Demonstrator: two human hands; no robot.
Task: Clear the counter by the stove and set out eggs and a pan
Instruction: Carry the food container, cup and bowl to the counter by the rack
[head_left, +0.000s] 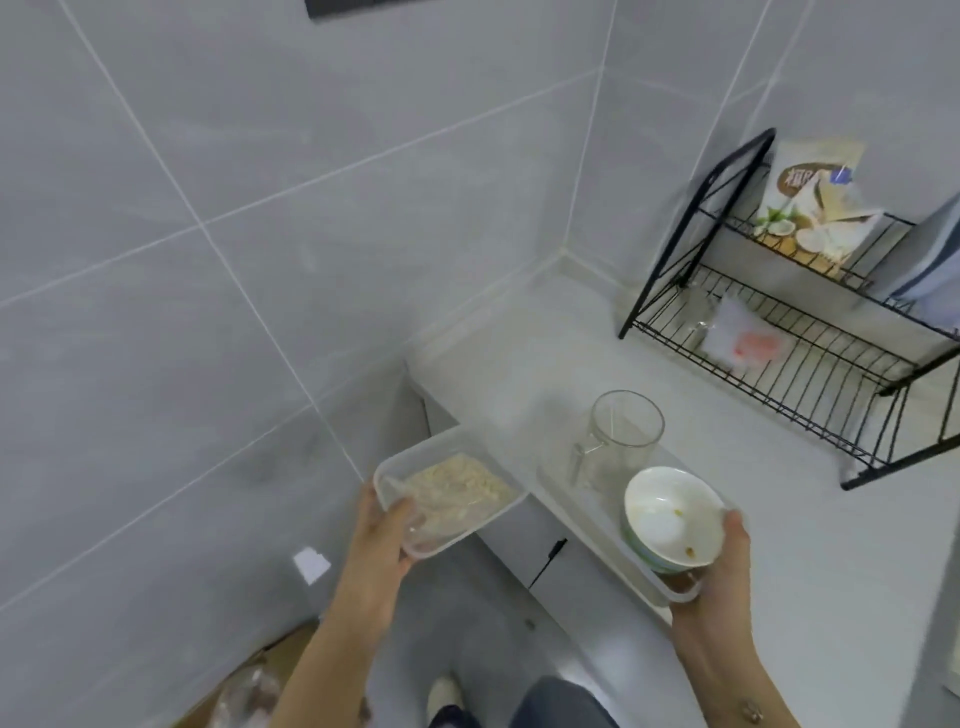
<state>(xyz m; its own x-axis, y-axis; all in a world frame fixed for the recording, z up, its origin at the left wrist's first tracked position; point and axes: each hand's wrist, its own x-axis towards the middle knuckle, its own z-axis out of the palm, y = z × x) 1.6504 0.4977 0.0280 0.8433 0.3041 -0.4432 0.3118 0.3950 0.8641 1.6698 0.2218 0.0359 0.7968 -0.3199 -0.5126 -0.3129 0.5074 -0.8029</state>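
Hands grip food tub (448, 499) and bowl-laden lid (655, 566); pouch (810, 200) lettering blurred

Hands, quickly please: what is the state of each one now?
Left hand: closed on the plastic food container.
Right hand: closed on the clear tray carrying the white bowl and glass jug.

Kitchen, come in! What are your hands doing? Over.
Left hand grips food container. Right hand holds tray with bowl, glass jug. Nothing blocking.

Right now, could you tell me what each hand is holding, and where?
Left hand grips the food container by its near corner; right hand holds the bowl and lid at their near edge.
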